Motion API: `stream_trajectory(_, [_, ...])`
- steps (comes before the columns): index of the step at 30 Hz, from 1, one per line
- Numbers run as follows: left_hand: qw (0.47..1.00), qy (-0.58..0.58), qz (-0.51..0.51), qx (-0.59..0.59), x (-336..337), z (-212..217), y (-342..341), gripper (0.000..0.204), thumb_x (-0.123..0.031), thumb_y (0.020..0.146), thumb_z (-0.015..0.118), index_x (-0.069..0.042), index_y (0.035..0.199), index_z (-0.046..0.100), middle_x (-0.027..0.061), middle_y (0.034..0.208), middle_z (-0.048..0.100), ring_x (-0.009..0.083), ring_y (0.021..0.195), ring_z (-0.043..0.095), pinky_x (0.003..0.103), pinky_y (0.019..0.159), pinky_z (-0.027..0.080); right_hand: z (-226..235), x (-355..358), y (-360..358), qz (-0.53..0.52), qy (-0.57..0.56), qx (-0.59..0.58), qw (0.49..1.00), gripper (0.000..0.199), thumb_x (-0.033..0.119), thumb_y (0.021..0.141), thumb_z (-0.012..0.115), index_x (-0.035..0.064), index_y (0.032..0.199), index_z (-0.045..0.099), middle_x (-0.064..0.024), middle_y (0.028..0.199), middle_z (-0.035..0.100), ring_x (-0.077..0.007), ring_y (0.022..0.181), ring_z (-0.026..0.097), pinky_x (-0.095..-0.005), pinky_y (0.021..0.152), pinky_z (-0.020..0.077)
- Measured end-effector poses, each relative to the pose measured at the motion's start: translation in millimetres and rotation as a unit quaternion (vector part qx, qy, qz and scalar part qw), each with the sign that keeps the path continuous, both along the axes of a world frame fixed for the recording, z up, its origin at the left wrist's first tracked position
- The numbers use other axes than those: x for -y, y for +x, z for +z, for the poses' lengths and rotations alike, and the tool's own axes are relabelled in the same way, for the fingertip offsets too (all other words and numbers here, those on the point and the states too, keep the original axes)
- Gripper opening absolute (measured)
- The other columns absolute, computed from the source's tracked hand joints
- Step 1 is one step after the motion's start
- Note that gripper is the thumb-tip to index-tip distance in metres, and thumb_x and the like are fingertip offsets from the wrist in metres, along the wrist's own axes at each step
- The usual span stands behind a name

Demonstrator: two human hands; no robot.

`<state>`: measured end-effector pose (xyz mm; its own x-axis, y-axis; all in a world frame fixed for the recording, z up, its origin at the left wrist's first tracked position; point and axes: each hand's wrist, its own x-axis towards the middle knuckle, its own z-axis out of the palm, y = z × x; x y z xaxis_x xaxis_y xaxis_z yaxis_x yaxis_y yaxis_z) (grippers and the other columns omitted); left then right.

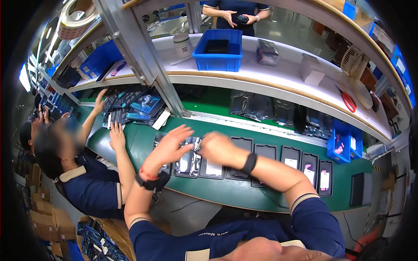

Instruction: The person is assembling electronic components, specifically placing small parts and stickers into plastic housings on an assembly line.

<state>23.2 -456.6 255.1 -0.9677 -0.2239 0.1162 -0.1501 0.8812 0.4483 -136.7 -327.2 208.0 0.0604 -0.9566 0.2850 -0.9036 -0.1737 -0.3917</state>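
My left hand point(174, 145) is over the green bench with its fingers stretched and thumb apart; it holds nothing I can see. Beneath it lies a shiny silver pouch point(186, 164), and the thumb comes close to the pouch's upper part. My right hand point(217, 150), blurred, is curled closed beside that pouch's top edge; what it may grip is hidden. Under the right wrist a black tray point(213, 170) holds a white card. Further black trays point(290, 160) continue the row to the right, some with white cards and pink pieces.
A co-worker's hand point(116, 137) rests near a pile of dark blue packages point(141, 106) on my left. Silver-grey pouches point(250, 105) lie beneath the shelf point(278, 76). A metal post point(165, 93) rises behind my hands. Blue bins point(339, 145) stand at the right.
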Motion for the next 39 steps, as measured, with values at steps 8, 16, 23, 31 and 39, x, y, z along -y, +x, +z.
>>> stream_trajectory(8, [0.991, -0.113, -0.060, 0.044, 3.4, -61.7, -226.6, 0.082, -0.015, 0.062, 0.063, -0.001, 0.136, 0.028, 0.0209, 0.140, 0.028, 0.0326, 0.132, 0.025, 0.043, 0.107, 0.024, -10.3, -19.8, -207.7, -0.228, 0.081, 0.002, 0.970, 0.069, 0.010, 0.064, 0.057, -0.0036, 0.128, 0.034, -0.0296, 0.129, 0.037, -0.0400, 0.120, 0.036, -0.0375, 0.102, 0.0310])
stream_trajectory(16, [0.995, 0.001, -0.083, 0.049, 28.3, -65.7, -205.4, 0.057, -0.008, 0.070, 0.056, -0.004, 0.126, 0.044, 0.0232, 0.110, 0.056, 0.0403, 0.100, 0.053, 0.041, 0.085, 0.044, 3.4, -4.4, -197.1, -0.139, 0.152, 0.018, 0.978, 0.065, 0.019, 0.060, 0.065, -0.0032, 0.117, 0.044, -0.0273, 0.112, 0.051, -0.0371, 0.107, 0.050, -0.0374, 0.090, 0.0410])
stream_trajectory(23, [0.988, -0.124, -0.005, -0.092, -48.9, -36.4, -65.9, 0.048, 0.004, 0.071, 0.046, 0.000, 0.119, 0.049, 0.0235, 0.116, 0.053, 0.0368, 0.107, 0.052, 0.039, 0.090, 0.044, -19.2, 22.4, -178.5, -0.153, 0.089, -0.119, 0.977, 0.067, 0.024, 0.064, 0.062, 0.0016, 0.125, 0.043, -0.0205, 0.131, 0.040, -0.0336, 0.124, 0.034, -0.0426, 0.106, 0.0242])
stream_trajectory(31, [0.986, -0.127, -0.002, 0.104, -113.4, -82.2, 3.4, 0.089, -0.058, 0.076, 0.056, 0.002, 0.135, 0.028, 0.0266, 0.141, 0.021, 0.0379, 0.132, 0.020, 0.047, 0.107, 0.018, -11.3, -1.5, -128.5, -0.147, 0.055, -0.225, 0.962, 0.025, 0.008, 0.072, 0.052, -0.0031, 0.094, 0.059, -0.0171, 0.092, 0.062, -0.0297, 0.090, 0.060, -0.0394, 0.084, 0.0440])
stream_trajectory(39, [0.991, -0.050, -0.001, 0.128, -90.3, -54.0, -22.4, 0.075, -0.047, 0.082, 0.054, -0.001, 0.136, 0.029, 0.0277, 0.140, 0.021, 0.0403, 0.132, 0.019, 0.052, 0.105, 0.018, -37.7, -105.5, -38.3, -0.043, -0.036, -0.279, 0.959, 0.054, 0.026, 0.078, 0.052, -0.0129, 0.115, 0.048, -0.0292, 0.115, 0.052, -0.0395, 0.108, 0.051, -0.0472, 0.097, 0.0346])
